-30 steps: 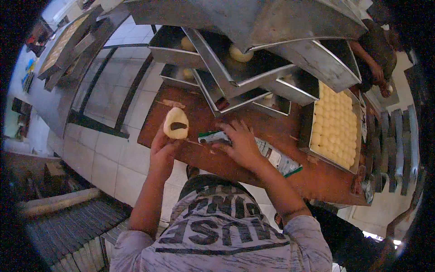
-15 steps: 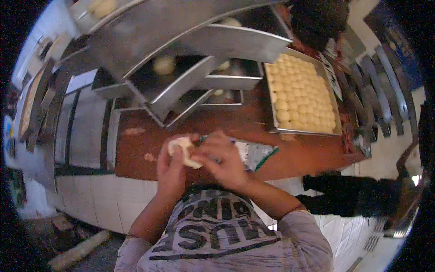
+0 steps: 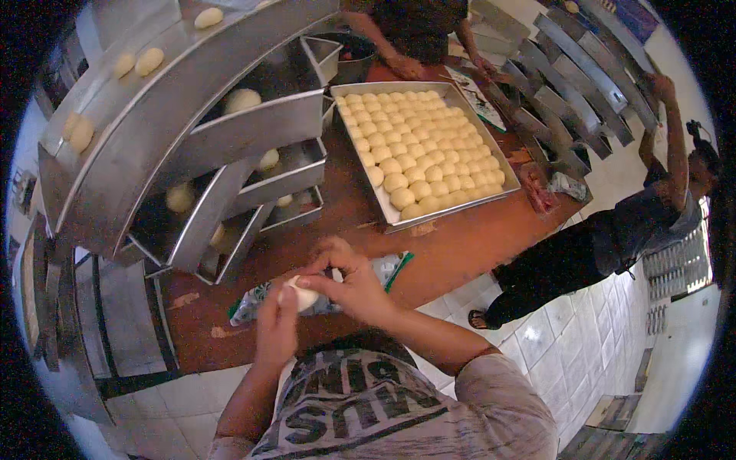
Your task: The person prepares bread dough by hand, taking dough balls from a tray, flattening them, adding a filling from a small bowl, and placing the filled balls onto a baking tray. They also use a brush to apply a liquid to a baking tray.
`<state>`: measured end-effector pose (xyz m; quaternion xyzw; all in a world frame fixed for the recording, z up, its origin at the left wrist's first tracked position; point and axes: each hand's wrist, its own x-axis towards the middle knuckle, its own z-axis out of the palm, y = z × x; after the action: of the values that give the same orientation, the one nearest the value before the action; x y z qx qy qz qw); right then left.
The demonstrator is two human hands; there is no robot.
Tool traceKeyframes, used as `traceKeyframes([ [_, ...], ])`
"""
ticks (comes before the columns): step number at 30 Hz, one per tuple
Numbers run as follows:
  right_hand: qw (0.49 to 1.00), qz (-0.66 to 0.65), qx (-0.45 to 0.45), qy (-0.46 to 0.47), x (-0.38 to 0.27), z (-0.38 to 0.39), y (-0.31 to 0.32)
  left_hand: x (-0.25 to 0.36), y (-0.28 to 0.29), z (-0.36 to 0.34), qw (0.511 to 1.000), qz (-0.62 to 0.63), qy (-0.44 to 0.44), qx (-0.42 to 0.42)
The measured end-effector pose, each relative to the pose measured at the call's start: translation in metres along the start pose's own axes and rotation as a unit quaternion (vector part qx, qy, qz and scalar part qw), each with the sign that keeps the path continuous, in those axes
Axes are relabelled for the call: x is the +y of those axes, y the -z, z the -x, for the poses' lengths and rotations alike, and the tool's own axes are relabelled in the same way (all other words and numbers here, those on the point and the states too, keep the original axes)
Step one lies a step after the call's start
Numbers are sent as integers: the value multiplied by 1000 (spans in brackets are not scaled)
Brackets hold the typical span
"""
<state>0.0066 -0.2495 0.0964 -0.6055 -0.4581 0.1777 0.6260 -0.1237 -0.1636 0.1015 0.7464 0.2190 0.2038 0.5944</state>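
Dough [image 3: 305, 297] near tray [image 3: 452, 209] of balls [image 3: 428, 157]

The person wears a pale grey shirt [image 3: 468, 418] at the bottom centre of the frame, its cloth marked with fine, darker streaks. Across the front runs dark lettering [image 3: 353, 410] in big, heavy block capitals, two rows deep and upside down from this view, with a straight dark stripe [image 3: 383, 431] slanting beneath. The right sleeve [image 3: 502, 383], lower right of centre, ends near the elbow. Dark cloth [image 3: 359, 345] shows beyond the lettering. Left hand [image 3: 277, 326] and right hand [image 3: 356, 287] are bare.
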Motion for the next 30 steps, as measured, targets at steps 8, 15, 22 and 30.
traceKeyframes([
  [8,949,242,-37,198,-22,-2,4,-28,18,0,997,26,70,15],
  [15,997,55,-45,-9,-13,-3,1,10,9,-13,976,108,188,36],
  [22,979,161,-97,80,-24,-9,4,11,9,1,989,86,116,26],
  [30,929,296,-20,219,-29,0,0,10,33,-15,964,118,233,-55],
])
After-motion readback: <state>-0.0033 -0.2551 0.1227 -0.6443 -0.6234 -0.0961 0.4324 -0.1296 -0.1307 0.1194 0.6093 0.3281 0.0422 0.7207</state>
